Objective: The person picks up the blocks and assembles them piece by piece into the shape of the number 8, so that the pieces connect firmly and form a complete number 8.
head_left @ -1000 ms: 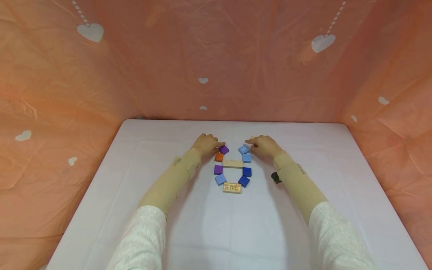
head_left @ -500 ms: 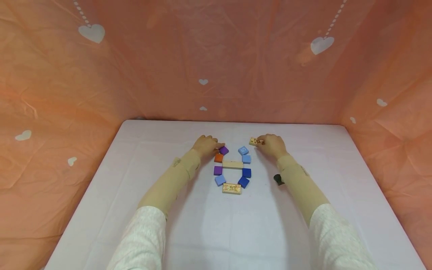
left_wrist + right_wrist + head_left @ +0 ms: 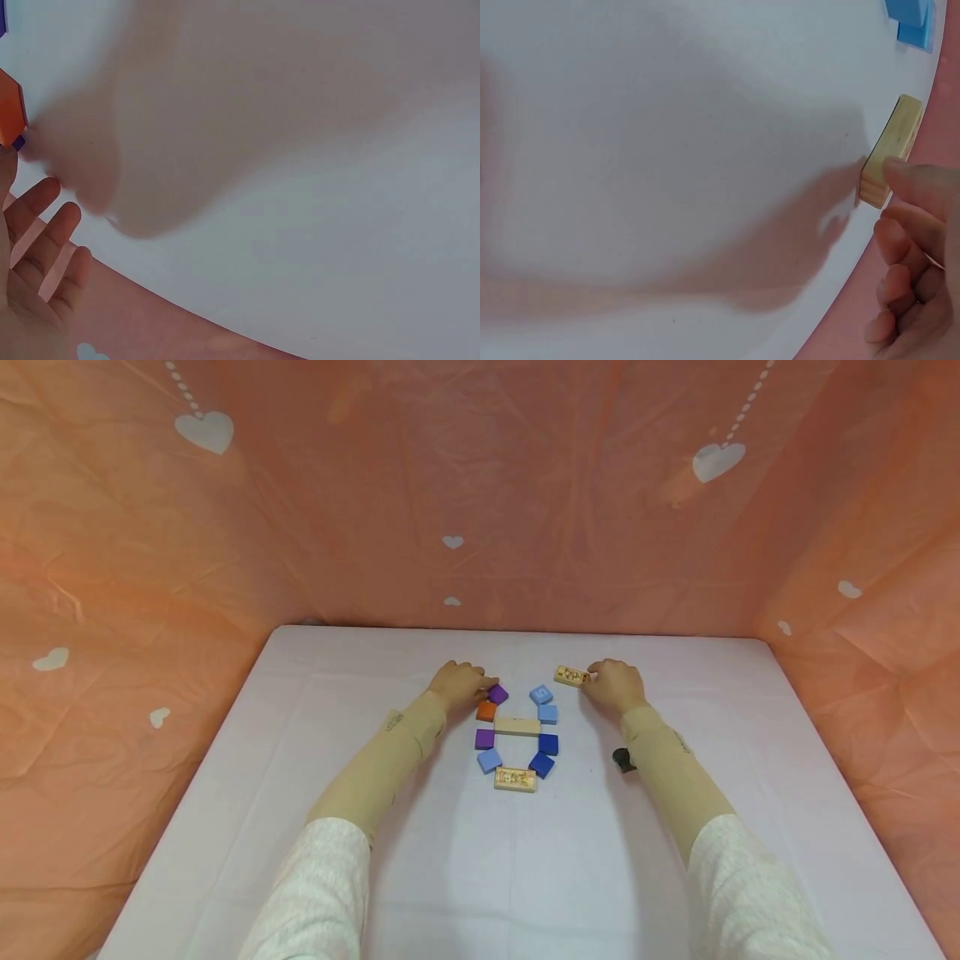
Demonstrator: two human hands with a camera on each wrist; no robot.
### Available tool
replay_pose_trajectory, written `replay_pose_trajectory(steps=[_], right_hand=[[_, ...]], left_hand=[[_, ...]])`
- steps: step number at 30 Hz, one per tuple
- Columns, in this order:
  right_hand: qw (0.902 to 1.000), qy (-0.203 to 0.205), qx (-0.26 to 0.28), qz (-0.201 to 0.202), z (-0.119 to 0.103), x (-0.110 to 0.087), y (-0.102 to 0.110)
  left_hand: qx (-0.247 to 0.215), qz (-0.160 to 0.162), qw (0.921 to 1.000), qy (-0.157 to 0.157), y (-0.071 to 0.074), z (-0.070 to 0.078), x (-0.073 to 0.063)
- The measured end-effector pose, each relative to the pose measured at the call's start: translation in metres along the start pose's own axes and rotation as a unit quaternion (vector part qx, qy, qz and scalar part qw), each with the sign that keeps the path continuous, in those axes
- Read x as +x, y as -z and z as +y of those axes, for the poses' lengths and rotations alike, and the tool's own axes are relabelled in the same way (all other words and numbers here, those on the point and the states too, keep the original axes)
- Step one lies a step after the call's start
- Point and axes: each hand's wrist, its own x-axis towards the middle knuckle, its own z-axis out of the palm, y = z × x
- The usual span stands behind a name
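Observation:
My left hand [image 3: 456, 685] is at the upper left of a ring of small tiles, its fingertips touching a purple tile [image 3: 497, 694]. In the left wrist view its other fingers [image 3: 54, 238] are spread and relaxed. An orange tile [image 3: 487, 711] lies just below the purple one. At the upper right, my right hand [image 3: 617, 687] pinches the right end of a printed wooden block [image 3: 572, 676]. In the right wrist view the thumb overlaps the block's side [image 3: 897, 135] and the other fingers curl below. A light blue tile [image 3: 541, 694] marked 5 lies left of that block.
Below are another purple tile [image 3: 484, 739], blue tiles [image 3: 549, 744], a plain wooden block [image 3: 517, 727] across the middle and a printed block [image 3: 515, 779] at the bottom. A dark green piece [image 3: 623, 760] lies beside the right forearm. Orange cloth [image 3: 525, 527] hangs behind the white table [image 3: 675, 652].
The right hand has drawn back to the right, from a pointing pose beside the light blue tile to the printed block's right end, showing more of that block. The left hand has stayed nearly still.

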Motion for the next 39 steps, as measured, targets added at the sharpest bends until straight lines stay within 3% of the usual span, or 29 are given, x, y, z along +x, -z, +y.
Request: replay_pose_trajectory(steps=[18,39], right_hand=[[0.9997,0.012,0.022,-0.001,-0.006,0.004,-0.007],[0.9965,0.015,0.068,-0.045,-0.035,0.012,-0.016]], left_hand=[[-0.017,-0.021,0.9996,0.002,0.003,0.002,-0.002],[-0.028,-0.007,0.9996,0.001,-0.001,0.000,0.000]])
